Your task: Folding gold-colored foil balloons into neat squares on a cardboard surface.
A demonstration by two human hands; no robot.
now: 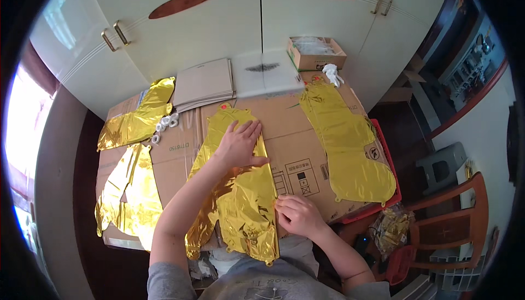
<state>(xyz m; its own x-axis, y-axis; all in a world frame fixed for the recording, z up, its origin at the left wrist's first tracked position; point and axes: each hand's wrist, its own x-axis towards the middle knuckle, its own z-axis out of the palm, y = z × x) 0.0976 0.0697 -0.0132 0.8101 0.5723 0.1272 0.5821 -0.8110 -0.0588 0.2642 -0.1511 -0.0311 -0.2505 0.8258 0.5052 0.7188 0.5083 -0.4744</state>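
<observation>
gold foil lies under the flat, unclenched left hand, edge pinched by the right hand

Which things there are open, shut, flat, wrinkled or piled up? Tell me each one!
Middle shiny gold foil shape, flattened and wrinkled
Gold foil shape on the right, spread flat
Bare left hand, spread open on the middle foil
Bare right hand, curled at that foil's edge
Small brown cardboard box, open
Greyish cardboard sheets, stacked
White cupboard doors, shut

Home: cream cupboards, wooden chair, curtain.
</observation>
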